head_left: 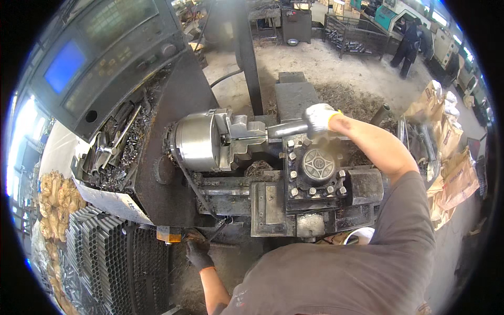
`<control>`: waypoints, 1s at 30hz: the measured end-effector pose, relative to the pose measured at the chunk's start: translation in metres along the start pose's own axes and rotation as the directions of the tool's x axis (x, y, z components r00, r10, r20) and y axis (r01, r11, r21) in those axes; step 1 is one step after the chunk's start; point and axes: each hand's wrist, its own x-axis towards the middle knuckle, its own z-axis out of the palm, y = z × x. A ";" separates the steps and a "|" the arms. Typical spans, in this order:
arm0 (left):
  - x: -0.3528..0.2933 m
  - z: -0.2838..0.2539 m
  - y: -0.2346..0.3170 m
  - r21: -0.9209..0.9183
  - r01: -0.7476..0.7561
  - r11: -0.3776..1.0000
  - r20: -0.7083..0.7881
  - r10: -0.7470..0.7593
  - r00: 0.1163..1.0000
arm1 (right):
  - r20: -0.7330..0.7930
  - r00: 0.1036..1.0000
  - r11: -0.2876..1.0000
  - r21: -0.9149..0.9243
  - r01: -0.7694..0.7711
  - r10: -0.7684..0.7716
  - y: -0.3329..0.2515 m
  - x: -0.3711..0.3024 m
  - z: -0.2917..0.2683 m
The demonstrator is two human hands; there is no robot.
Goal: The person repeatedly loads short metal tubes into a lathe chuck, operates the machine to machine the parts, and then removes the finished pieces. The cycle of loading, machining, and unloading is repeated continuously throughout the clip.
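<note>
While the white-gloved right hand [319,118] is gripping a tube [286,129] in the head view, the tube's left end is lying right at the chuck [196,142]; the dark-gloved left hand [199,253] is reaching beside an orange box [168,235], its grip impossible to tell.

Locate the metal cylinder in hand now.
In the head view, above and right of centre, the metal cylinder is between the chuck and the gloved right hand gripping it.

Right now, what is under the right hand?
A metal cylinder runs under the right hand; its left part shows, toward the chuck. Its right end is covered by the hand.
</note>
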 end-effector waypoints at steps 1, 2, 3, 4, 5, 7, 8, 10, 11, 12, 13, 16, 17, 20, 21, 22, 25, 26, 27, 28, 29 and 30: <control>0.007 -0.008 -0.005 0.098 -0.075 0.992 -0.058 0.081 0.995 | 0.009 1.000 0.996 0.088 0.026 -0.027 0.004 -0.001 0.005; 0.016 -0.013 -0.006 0.073 -0.124 0.990 -0.076 0.129 0.989 | 0.060 0.998 0.992 0.129 -0.011 0.003 0.008 -0.002 0.009; 0.018 -0.024 -0.004 0.006 -0.039 0.999 -0.090 0.039 0.995 | 0.072 0.995 0.992 0.114 0.060 -0.068 0.012 -0.001 0.014; 0.023 -0.028 0.000 -0.022 0.000 1.000 -0.154 -0.003 0.988 | 0.093 0.989 0.979 0.178 0.098 -0.116 0.017 0.000 0.018; 0.024 -0.033 0.007 0.017 0.025 1.000 -0.114 -0.022 0.993 | 0.130 0.982 0.971 0.215 0.109 -0.139 0.021 0.004 0.024; 0.027 -0.036 0.026 -0.271 0.167 0.948 -0.034 -0.183 0.983 | 0.180 0.967 0.950 0.288 0.125 -0.181 0.028 0.013 0.038; 0.028 -0.037 0.036 -0.429 0.208 0.879 0.003 -0.228 0.974 | 0.165 0.966 0.935 0.327 0.136 -0.198 0.031 0.017 0.046; 0.029 -0.034 0.054 -0.384 0.151 0.911 -0.064 -0.190 0.980 | 0.099 0.971 0.904 0.397 0.160 -0.215 0.034 0.028 0.064; 0.028 -0.032 0.061 -0.363 0.106 0.926 -0.093 -0.149 0.984 | 0.067 0.973 0.890 0.421 0.175 -0.223 0.034 0.032 0.074; 0.027 -0.031 0.069 -0.412 0.158 0.897 -0.047 -0.194 0.980 | 0.030 0.974 0.875 0.446 0.188 -0.225 0.033 0.038 0.082; 0.029 -0.031 0.077 -0.460 0.210 0.863 0.000 -0.236 0.972 | -0.019 0.989 0.858 0.495 0.137 -0.148 0.031 0.041 0.090; 0.029 -0.032 0.097 -0.503 0.344 0.793 0.064 -0.363 0.930 | -0.070 0.977 0.908 0.359 0.214 -0.203 0.019 0.058 0.096; 0.029 -0.034 0.102 -0.505 0.375 0.777 0.100 -0.379 0.920 | -0.098 0.966 0.836 0.484 0.257 -0.240 0.011 0.061 0.095; 0.036 -0.040 0.101 -0.500 0.419 0.758 0.123 -0.416 0.901 | -0.333 0.714 0.438 0.609 0.662 -0.616 -0.015 0.082 0.070; 0.039 -0.042 0.096 -0.485 0.405 0.775 0.131 -0.394 0.910 | -0.294 0.580 0.456 0.395 0.798 -0.760 -0.026 0.087 0.059; 0.043 -0.045 0.087 -0.451 0.373 0.811 0.090 -0.375 0.923 | -0.189 0.757 0.563 0.563 0.605 -0.625 -0.035 0.092 0.046; 0.057 -0.055 0.055 -0.282 0.201 0.938 0.095 -0.181 0.979 | 0.197 0.958 0.508 0.859 -0.067 -0.206 -0.063 0.086 0.008; 0.061 -0.056 0.046 -0.286 0.097 0.953 0.109 -0.068 0.992 | 0.223 0.960 0.529 0.842 -0.104 -0.167 -0.069 0.076 -0.003; 0.061 -0.060 0.042 -0.263 0.010 0.965 0.049 0.003 0.999 | 0.150 0.980 0.665 0.746 -0.024 -0.134 -0.075 0.061 -0.012; 0.059 -0.060 0.040 -0.176 -0.040 0.984 0.024 0.045 0.999 | -0.009 0.991 0.785 0.610 0.109 -0.131 -0.080 0.041 -0.018; 0.054 -0.063 0.046 -0.191 0.152 0.970 0.016 -0.152 0.988 | -0.114 0.988 0.806 0.572 0.151 -0.104 -0.083 0.017 -0.023; 0.048 -0.062 0.056 0.036 0.047 0.998 -0.092 -0.043 0.995 | -0.214 0.975 0.801 0.573 0.174 -0.059 -0.086 -0.011 -0.025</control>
